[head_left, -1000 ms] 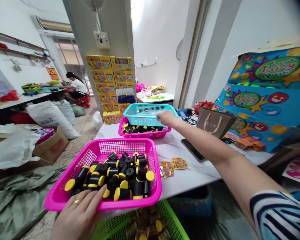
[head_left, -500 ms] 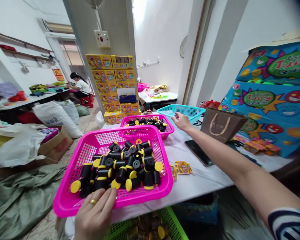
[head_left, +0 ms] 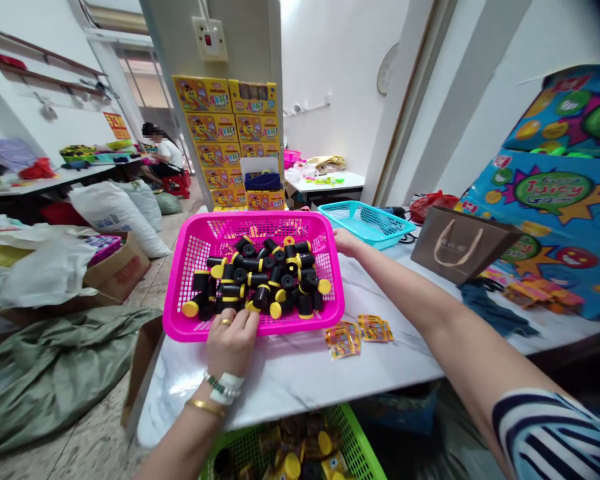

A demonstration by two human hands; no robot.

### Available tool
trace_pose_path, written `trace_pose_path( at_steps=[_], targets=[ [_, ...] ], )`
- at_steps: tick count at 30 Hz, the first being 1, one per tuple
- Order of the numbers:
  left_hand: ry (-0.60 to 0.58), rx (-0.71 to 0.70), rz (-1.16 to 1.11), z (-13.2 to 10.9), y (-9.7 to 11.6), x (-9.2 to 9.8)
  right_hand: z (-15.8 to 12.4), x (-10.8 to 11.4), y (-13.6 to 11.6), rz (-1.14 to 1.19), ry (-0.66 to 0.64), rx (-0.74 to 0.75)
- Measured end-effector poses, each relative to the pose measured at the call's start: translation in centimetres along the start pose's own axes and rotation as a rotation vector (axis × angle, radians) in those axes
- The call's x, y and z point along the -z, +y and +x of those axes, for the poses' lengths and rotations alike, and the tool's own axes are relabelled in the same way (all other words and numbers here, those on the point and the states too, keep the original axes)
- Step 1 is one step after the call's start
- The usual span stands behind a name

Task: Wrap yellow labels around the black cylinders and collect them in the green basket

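A pink plastic basket full of black cylinders with yellow caps is tilted toward me over the marble-patterned table. My left hand is closed over its near rim, fingers curled inside against the cylinders. At the basket's far right side is my right hand, its fingers hidden behind the rim. Small printed packets lie on the table right of the basket. Behind my right hand sits a turquoise basket.
Yellow printed boxes are stacked against the pillar. A brown paper bag and blue gum cartons stand at right. Below the table edge is a green basket of capped containers. Someone sits at a far-left table.
The pink basket has moved away from me and now covers the second pink basket behind it. My right hand has come from the turquoise basket to the pink basket's far side.
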State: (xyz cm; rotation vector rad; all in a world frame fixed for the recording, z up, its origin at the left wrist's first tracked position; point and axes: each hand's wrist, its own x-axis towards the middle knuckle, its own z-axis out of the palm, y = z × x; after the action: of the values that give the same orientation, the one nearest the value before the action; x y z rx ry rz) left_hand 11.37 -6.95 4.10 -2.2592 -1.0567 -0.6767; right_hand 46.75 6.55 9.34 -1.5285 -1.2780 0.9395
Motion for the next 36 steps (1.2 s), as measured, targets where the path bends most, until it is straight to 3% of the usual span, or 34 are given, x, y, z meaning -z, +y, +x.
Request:
trace_pose_path(
  at_steps=[3,6,10,13,18,21,23,24,27,29,32,36],
  targets=[
    [-0.139,0.077,0.042,0.1,0.9,-0.2,-0.8,0.3,-0.1,0.04,-0.001,-0.047],
    [-0.235,0.105,0.025,-0.2,2.3,0.4,-3.5,0.6,-0.2,0.046,0.078,-0.042],
    [-0.308,0.141,-0.031,-0.5,3.9,1.6,-11.1,0.8,-0.7,0.015,0.152,0.072],
    [-0.334,0.157,-0.073,-0.5,4.7,2.5,-18.8,0.6,-1.2,-0.066,0.093,0.277],
    [-0.286,0.202,-0.099,-1.2,5.3,4.0,-30.5,-1.4,0.0,-0.314,0.223,0.516],
    [-0.156,0.205,-0.125,-2.1,5.6,4.7,-35.7,-3.8,3.1,-0.305,0.051,0.517],
    [-0.07,0.185,-0.15,-2.7,5.9,4.9,-38.0,-5.3,5.7,-0.292,-0.086,0.475],
    [-0.05,0.174,-0.157,-2.9,6.0,4.8,-38.6,-5.8,6.9,-0.273,-0.09,0.432],
    [-0.06,0.138,-0.15,-3.0,6.0,4.1,-38.5,-6.1,9.0,-0.138,0.103,0.215],
    [-0.092,0.132,-0.127,-2.7,5.9,3.4,-36.5,-5.3,8.7,-0.07,0.229,0.107],
    [-0.123,0.118,-0.092,-1.8,5.6,2.7,-31.5,-3.4,6.4,-0.138,0.267,0.124],
    [-0.125,0.049,-0.076,-0.7,4.6,2.6,-22.4,-0.6,2.7,-0.222,0.241,0.129]
  ],
)
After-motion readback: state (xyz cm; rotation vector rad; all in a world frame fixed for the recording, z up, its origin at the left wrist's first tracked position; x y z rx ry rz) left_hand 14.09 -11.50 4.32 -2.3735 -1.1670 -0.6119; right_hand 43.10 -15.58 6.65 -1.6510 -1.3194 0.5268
